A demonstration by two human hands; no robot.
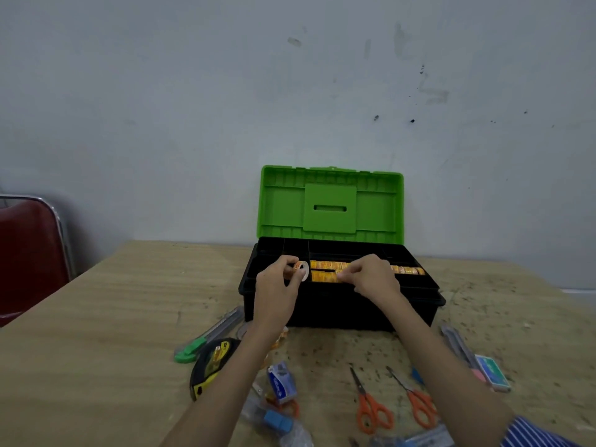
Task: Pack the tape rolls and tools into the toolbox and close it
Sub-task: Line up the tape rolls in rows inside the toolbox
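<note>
L hand (pixel 276 285) pinches tape roll (pixel 301 270) over toolbox (pixel 338 312)

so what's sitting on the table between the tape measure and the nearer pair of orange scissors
In the head view, a small blue-and-white box lies between the tape measure and the scissors, with the left forearm crossing above the stretch beside the tape measure.

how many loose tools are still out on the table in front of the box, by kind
Orange-handled scissors: 2
Utility knife with green end: 1
Black and yellow tape measure: 1
Small staple-type boxes: 2
Total: 6
More items at the bottom edge are too blurred to name or count.
</note>
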